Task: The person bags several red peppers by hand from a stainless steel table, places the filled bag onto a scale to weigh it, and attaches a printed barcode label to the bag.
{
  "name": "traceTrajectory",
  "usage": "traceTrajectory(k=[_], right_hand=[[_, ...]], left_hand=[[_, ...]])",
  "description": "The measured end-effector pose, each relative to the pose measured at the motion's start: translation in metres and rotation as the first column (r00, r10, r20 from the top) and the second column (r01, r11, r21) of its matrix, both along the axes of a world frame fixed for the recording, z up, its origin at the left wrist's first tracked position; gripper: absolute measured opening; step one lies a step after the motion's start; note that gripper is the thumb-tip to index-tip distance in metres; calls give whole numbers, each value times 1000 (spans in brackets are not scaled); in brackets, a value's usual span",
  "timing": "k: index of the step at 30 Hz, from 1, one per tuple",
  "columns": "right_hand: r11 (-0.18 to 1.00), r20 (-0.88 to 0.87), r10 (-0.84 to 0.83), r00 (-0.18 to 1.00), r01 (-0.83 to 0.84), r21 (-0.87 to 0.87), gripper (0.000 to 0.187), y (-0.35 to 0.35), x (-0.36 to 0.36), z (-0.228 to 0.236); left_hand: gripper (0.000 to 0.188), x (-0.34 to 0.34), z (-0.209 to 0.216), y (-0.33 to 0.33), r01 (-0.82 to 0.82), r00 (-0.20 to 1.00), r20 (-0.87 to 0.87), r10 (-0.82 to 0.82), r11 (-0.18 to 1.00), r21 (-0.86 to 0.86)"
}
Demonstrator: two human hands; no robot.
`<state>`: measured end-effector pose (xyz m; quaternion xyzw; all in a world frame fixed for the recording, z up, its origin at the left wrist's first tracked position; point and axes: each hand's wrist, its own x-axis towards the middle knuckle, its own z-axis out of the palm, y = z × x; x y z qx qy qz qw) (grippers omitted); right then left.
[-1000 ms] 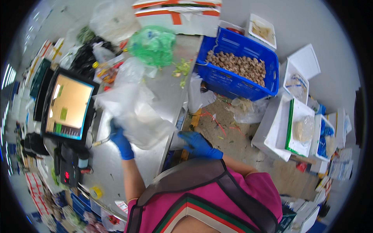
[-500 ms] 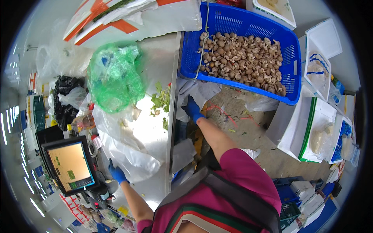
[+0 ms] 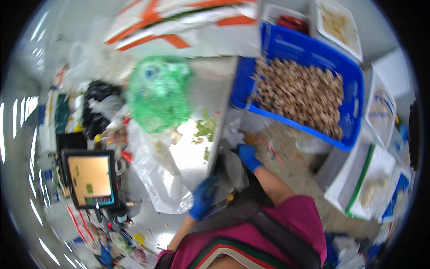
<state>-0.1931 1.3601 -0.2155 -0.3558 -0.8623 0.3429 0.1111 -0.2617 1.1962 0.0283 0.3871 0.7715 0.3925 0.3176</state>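
Note:
My left hand (image 3: 204, 198), in a blue glove, is at the near right edge of the metal table (image 3: 206, 78), beside a clear plastic sheet or bag (image 3: 168, 190). Motion smears its fingers. My right hand (image 3: 248, 157), also gloved in blue, hangs low in the gap right of the table, by whitish plastic (image 3: 237, 123) below the blue crate. Its fingers are blurred, and whether it holds anything does not show. Brown mushrooms (image 3: 302, 92) fill much of the blue crate (image 3: 354, 121). Green leafy stems (image 3: 206, 130) lie on the table.
A green plastic bag (image 3: 159, 96) sits on the table, a white-and-orange foam box (image 3: 215, 33) behind it. At left stands a screen (image 3: 92, 179) near a black bag (image 3: 98, 105). White foam boxes (image 3: 378, 175) line the right side. Scraps litter the floor (image 3: 286, 148).
My left hand has swung right, from beside the screen to the table's edge. My right hand has drawn nearer to me. The whole view has shifted, and surroundings appear further right and lower.

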Motion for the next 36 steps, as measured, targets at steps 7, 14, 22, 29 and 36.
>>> traceTrajectory(k=[7, 14, 22, 29, 36], right_hand=[[979, -183, 195, 964, -201, -18, 26, -47, 91, 118], [964, 179, -240, 954, 255, -69, 28, -193, 291, 201], [425, 135, -901, 413, 901, 83, 38, -339, 450, 256], [21, -20, -1000, 22, 998, 56, 42, -375, 587, 262], [-203, -234, -923, -305, 903, -378, 39, -358, 786, 322]], left_hand=[[52, 28, 0, 51, 463, 757, -484, -438, 883, -75], [39, 101, -91, -14, 929, 312, -295, -903, 355, -105], [20, 325, 6, -10, 985, -141, -506, -851, -172, 15], [39, 554, 53, -8, 950, 109, -804, -585, -177, 258], [39, 756, 9, 42, 939, -243, 529, -813, -59, 340]])
